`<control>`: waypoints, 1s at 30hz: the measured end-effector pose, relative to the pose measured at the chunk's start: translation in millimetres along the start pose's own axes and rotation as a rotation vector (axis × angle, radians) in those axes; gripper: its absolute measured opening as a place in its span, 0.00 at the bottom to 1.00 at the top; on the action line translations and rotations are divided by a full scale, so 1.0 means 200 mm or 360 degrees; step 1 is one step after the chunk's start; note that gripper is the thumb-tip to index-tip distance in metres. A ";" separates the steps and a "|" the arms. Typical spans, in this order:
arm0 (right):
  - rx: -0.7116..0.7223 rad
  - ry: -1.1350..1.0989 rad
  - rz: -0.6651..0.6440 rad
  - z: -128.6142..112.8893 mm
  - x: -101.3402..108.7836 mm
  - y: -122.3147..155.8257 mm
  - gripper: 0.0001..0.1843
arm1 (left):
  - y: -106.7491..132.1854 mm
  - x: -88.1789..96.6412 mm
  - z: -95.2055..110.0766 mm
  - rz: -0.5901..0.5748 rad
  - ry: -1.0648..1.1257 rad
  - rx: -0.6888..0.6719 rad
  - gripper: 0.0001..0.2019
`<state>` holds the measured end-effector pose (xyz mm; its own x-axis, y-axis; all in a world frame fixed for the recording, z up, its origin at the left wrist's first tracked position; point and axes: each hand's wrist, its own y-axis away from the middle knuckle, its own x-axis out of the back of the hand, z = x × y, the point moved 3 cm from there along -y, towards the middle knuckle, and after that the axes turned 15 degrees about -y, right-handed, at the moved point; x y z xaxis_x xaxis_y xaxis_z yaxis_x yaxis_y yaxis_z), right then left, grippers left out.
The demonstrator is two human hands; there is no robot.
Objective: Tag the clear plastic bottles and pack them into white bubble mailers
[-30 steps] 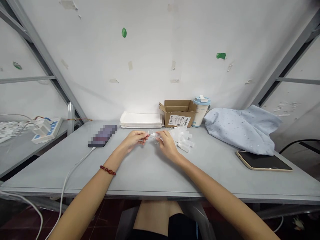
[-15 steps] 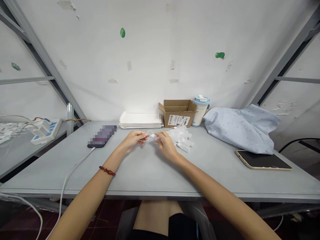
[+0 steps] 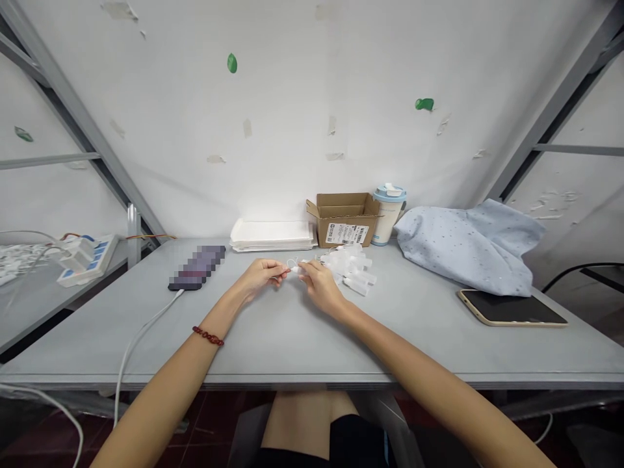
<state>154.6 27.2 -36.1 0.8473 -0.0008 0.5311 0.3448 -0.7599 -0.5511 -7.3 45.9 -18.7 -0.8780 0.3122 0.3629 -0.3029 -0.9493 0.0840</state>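
My left hand (image 3: 260,275) and my right hand (image 3: 319,285) meet just above the grey table (image 3: 292,338), both pinched on one small clear plastic bottle (image 3: 295,268) with a white tip. The fingers of each hand are closed around its ends. Right behind my right hand lies a pile of several similar small clear bottles (image 3: 351,269). A red bead bracelet (image 3: 208,335) sits on my left wrist.
A dark phone (image 3: 197,267) with a white cable lies at the left. At the back stand a stack of white trays (image 3: 273,234), a cardboard box (image 3: 344,219) and a lidded cup (image 3: 388,205). A pale blue cloth (image 3: 468,244) and a second phone (image 3: 511,308) lie right. A power strip (image 3: 85,257) is far left.
The two hands have drawn slightly closer together on the small bottle. The view has shifted a little to the right and down.
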 end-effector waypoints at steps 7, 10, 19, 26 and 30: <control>0.0040 0.0066 -0.0036 0.01 0.00 0.01 0.14 | -0.01 -0.02 -0.02 -0.0014 0.0031 0.0001 0.15; 0.0054 0.0086 -0.0032 0.02 0.00 0.01 0.15 | -0.01 -0.03 -0.03 -0.0023 0.0050 -0.0012 0.15; 0.0054 0.0169 -0.0044 0.01 0.01 0.02 0.15 | 0.00 -0.05 0.00 -0.0040 0.0043 -0.0035 0.15; 0.0063 0.0192 -0.0045 0.01 0.03 0.01 0.16 | 0.01 -0.06 0.02 -0.0049 0.0045 -0.0030 0.15; 0.0077 0.0169 -0.0029 -0.01 0.03 -0.01 0.16 | 0.01 -0.03 0.03 -0.0059 0.0087 -0.0004 0.15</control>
<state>158.0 27.8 -31.6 0.7941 -0.0580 0.6050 0.3809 -0.7282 -0.5698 -0.5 41.4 -15.9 -0.8850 0.3488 0.3085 -0.3364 -0.9370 0.0944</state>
